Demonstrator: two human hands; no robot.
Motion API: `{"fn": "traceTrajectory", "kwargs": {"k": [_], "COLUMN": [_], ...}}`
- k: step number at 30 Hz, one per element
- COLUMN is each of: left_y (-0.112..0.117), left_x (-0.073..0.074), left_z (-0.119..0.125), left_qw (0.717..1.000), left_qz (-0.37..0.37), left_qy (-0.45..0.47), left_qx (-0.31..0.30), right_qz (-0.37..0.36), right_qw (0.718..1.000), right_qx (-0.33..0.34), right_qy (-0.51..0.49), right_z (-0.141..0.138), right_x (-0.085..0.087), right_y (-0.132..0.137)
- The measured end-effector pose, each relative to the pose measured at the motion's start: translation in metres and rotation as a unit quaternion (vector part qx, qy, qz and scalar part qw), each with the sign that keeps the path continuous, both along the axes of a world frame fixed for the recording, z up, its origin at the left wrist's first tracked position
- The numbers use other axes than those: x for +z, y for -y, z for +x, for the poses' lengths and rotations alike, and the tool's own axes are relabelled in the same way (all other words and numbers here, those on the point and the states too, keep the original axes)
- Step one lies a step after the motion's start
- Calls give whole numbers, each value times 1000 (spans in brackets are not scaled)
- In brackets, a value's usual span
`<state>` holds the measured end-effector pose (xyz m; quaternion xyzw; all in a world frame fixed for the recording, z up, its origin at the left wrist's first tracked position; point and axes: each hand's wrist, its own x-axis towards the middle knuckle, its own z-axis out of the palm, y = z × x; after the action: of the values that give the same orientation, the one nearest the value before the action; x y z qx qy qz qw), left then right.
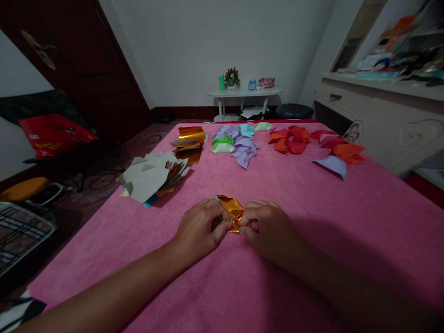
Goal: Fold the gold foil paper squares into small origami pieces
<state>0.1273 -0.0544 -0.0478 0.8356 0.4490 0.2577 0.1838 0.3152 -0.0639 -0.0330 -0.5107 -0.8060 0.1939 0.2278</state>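
A shiny gold foil paper [231,206], partly folded, lies on the pink-covered table between my two hands. My left hand [204,222] pinches its left side, thumb and fingers closed. On the other side, my right hand [265,224] grips the right edge in a similar pinch. Creases show across the foil, and a pale underside shows at its edges. My fingers hide parts of both sides.
Left on the pink tablecloth [312,199] sit a pile of pale paper sheets [149,175] and a stack of gold paper [190,138]. Farther off lie folded purple papers [244,145], green ones [223,144], and red and orange ones [291,138]. A lone lavender piece [331,165] is at right.
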Motion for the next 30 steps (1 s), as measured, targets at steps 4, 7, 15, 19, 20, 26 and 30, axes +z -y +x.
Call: {"fn": "traceTrajectory", "kwargs": {"k": [4,7,15,19,20,26,30], "left_y": [1,1,0,-2,-2,-1,-2], "left_x": [1,0,-2,-2,-2,2,2], "left_z": [0,0,-1,-1,-2,-3,-4], "left_qw": [1000,1000,1000,999,999,999,996], "left_qz": [5,14,4,-4,-6,-23,-47], "left_qy": [-11,6,-5,3,8,37,57], "left_qx": [2,-14,-24,-35,-37,-32,-44], "right_qz": [-3,-6,-11,-20,-20,-20,-40], "right_qw": [1000,1000,1000,1000,999,999,998], "right_qx": [7,9,5,17,19,21,13], "right_qy": [-2,-2,-7,-15,-18,-41,-50], "right_z": [0,0,2,4,4,6,7], "right_x": [0,0,1,4,4,1,-2], "right_y": [0,0,-1,-2,-2,-5,-5]}}
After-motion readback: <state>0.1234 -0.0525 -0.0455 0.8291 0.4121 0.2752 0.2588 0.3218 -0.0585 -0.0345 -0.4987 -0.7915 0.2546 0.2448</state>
